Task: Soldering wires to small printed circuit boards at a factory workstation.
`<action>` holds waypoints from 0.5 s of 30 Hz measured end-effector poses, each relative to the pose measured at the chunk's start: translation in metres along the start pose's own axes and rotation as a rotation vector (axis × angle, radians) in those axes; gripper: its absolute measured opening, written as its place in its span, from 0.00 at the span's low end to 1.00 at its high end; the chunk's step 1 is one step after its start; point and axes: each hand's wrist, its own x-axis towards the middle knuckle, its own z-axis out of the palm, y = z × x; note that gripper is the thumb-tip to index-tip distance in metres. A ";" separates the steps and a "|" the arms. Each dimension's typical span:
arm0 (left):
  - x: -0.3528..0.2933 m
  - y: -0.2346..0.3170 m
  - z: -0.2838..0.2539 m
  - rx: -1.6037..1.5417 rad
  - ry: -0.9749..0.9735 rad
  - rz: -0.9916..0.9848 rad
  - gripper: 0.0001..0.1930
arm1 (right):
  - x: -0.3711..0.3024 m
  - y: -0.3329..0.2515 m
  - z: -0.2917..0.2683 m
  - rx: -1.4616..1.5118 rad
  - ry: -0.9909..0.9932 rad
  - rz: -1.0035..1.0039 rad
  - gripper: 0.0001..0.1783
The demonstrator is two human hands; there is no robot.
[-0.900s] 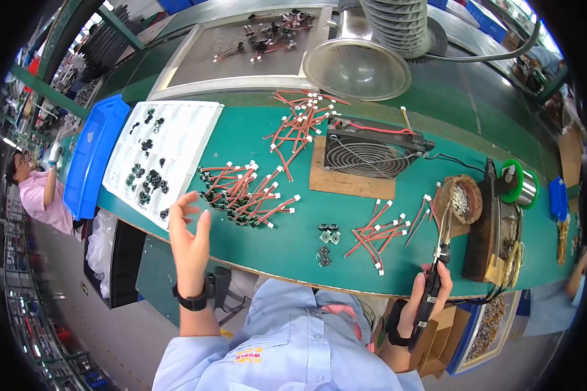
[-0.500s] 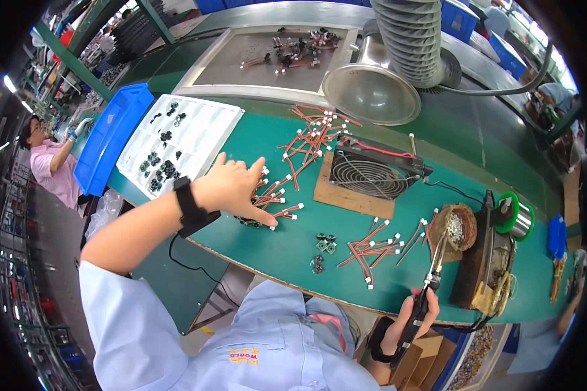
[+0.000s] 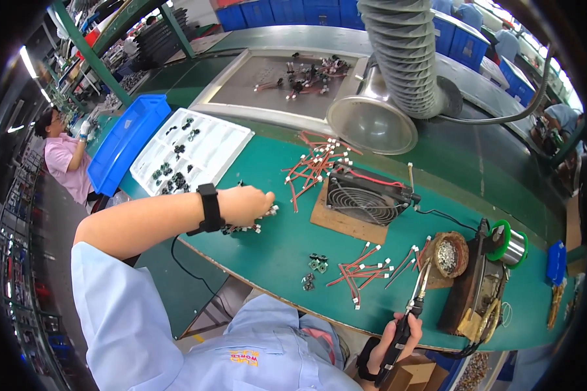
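At the far left, a person in a pink shirt [image 3: 67, 156] is near a long blue tray [image 3: 127, 143]. Right next to it, a white tray [image 3: 223, 146] on the green table [image 3: 280, 251] has little dark parts in it. Left of the middle, the left hand [image 3: 244, 204] is bent over a bunch of dark parts with white plugs [image 3: 241, 229]. Its fingers curl in — I cannot tell if they grip anything, because the hand hides it. In the middle of the picture lies a pile of red wires [image 3: 316, 159], and below it are some small green and black parts [image 3: 317, 263]. A black fan [image 3: 365, 195] stands to the right, with a few more red wires [image 3: 365, 270] below it. At the lower right, the right hand [image 3: 383, 348] is wrapped around a black soldering tool [image 3: 401, 340] — its tip points up, near a round brown bowl [image 3: 464, 256]. Farther right is a green spool [image 3: 498, 241].
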 end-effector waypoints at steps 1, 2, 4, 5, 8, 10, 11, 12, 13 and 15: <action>-0.002 -0.001 0.002 0.033 -0.002 0.009 0.23 | 0.002 0.000 0.000 0.003 0.010 -0.009 0.19; -0.003 -0.004 0.001 0.066 -0.003 0.018 0.21 | 0.005 0.000 -0.001 -0.020 -0.012 -0.039 0.19; -0.004 -0.011 -0.009 0.071 0.076 0.048 0.20 | 0.007 -0.001 -0.002 -0.073 -0.054 -0.099 0.18; -0.005 -0.016 -0.015 0.066 0.146 0.071 0.20 | 0.007 -0.001 -0.002 -0.074 -0.044 -0.109 0.18; 0.010 -0.051 -0.044 0.197 0.408 0.113 0.23 | 0.007 0.001 -0.003 -0.059 -0.076 -0.109 0.19; 0.026 -0.065 -0.088 0.432 0.727 -0.112 0.27 | 0.008 0.002 -0.001 -0.065 -0.069 -0.137 0.19; 0.027 -0.069 -0.114 0.533 0.874 -0.102 0.29 | 0.007 0.002 0.000 -0.074 -0.064 -0.148 0.19; 0.026 -0.069 -0.137 0.633 1.020 -0.089 0.32 | 0.008 0.003 -0.001 -0.086 -0.058 -0.158 0.19; 0.026 -0.076 -0.143 0.635 1.032 -0.094 0.32 | 0.007 0.002 0.000 -0.085 -0.056 -0.171 0.19; 0.030 -0.090 -0.146 0.652 1.155 -0.190 0.33 | 0.004 0.000 0.002 -0.071 -0.052 -0.134 0.18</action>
